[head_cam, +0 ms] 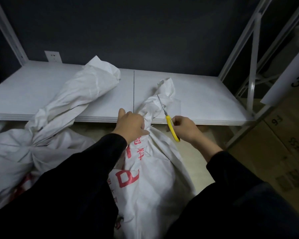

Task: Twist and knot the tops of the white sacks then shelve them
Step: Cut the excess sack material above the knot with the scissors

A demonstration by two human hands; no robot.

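1. Now, my left hand (130,125) is curled round the gathered neck (148,125) of the printed sack (154,169) and squeezes the folds together. That squeeze should be firm, so the twist cannot unwind.
2. My right hand (185,129) is wrapped round the yellow handles of the scissors (170,124), just beside the neck on its right. The blades look pressed together and point up and away along the cloth.
3. With steel that close to my left knuckles, I judge it safest to aim the points away from that hand. If I cut at all, it should be only a loose strand or spare cloth above the grip, never below it.
4. Whether a knot already sits in the neck I cannot tell, because my fingers cover it.
5. The sack's body sits low between my arms, below shelf level. Its tail (162,94) flops forward over the front edge of the shelf (205,100).
6. To the left, the second sack (24,152) is also down low with its top gathered, and its long end lies on the same shelf. Both look to me not yet shelved.
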